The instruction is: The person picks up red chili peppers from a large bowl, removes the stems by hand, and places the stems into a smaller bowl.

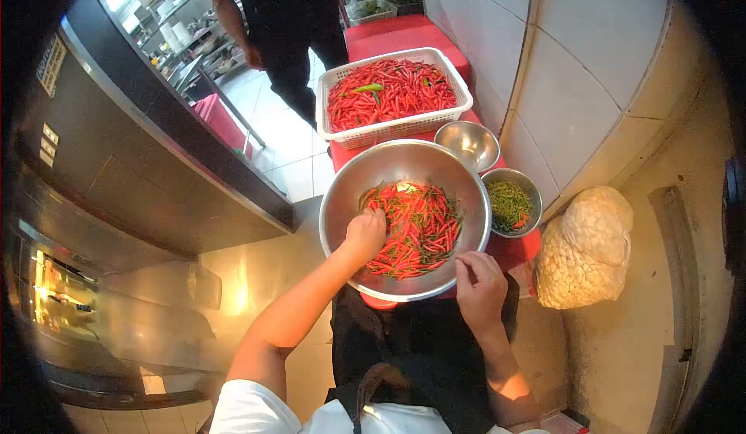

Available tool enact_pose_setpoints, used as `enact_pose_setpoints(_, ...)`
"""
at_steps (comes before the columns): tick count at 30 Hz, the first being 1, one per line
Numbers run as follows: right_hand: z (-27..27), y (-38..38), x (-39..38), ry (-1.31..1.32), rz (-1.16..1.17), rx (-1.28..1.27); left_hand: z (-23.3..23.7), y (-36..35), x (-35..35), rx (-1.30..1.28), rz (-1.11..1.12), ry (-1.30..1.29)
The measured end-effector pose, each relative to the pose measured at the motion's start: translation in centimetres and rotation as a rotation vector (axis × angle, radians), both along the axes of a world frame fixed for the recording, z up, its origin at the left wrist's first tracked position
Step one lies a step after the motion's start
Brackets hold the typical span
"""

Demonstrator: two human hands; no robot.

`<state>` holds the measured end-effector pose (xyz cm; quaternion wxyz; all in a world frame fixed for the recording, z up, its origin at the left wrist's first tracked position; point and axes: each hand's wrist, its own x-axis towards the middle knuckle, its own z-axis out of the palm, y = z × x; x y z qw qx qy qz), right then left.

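A large steel bowl (339, 193) stands in front of me with a heap of red chili peppers (420, 228), many with green stems. My left hand (365, 233) reaches into it, fingers bunched together on chilies at the left of the heap; its fingertips are partly hidden. At the bowl's lower right rim is my right hand (479, 282), thumb and fingers pinched together. Whatever that pinch holds is too small to make out. To the right, a small steel bowl (536, 188) contains green stems and a few red bits.
Behind the bowl, a white plastic basket (388, 132) is full of red chilies on a red surface (400, 36). Another small steel bowl (468, 145) stands beside it. A bulging plastic bag (587, 259) leans by the tiled wall (571, 57). A person in dark clothes (287, 14) stands beyond.
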<state>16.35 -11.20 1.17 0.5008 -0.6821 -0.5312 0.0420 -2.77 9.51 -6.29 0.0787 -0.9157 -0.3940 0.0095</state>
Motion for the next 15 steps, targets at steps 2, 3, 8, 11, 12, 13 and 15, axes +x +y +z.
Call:
enact_pose_setpoints(2, 0.1, 0.1, -0.3, 0.01, 0.002, 0.006, -0.6, 0.2, -0.5, 0.007, -0.042, 0.005)
enact_pose_setpoints(3, 0.2, 0.2, -0.5, 0.016, 0.005, 0.008, -0.5, 0.3, -0.7, 0.011, -0.061, 0.01)
enact_pose_setpoints(8, 0.0, 0.2, -0.9, 0.025, 0.049, -0.013, 1.6, 0.1, -0.7, -0.317, -0.038, 0.092)
enact_pose_setpoints(11, 0.0, 0.0, -0.8, 0.035, 0.075, -0.03, 1.8, -0.2, -1.1, -0.485, -0.067, 0.078)
enact_pose_setpoints(12, 0.1, -0.1, -0.8, 0.038, 0.08, -0.036, 2.0, -0.3, -1.3, -0.53, -0.091, 0.053)
enact_pose_setpoints(13, 0.2, -0.2, -0.7, 0.026, 0.077, -0.033, 2.1, -0.5, -1.6, -0.546, -0.093, -0.005)
enact_pose_setpoints(15, 0.5, -0.2, -0.6, 0.002, 0.075, -0.026, 3.0, -1.0, -2.4, -0.575, -0.093, -0.122)
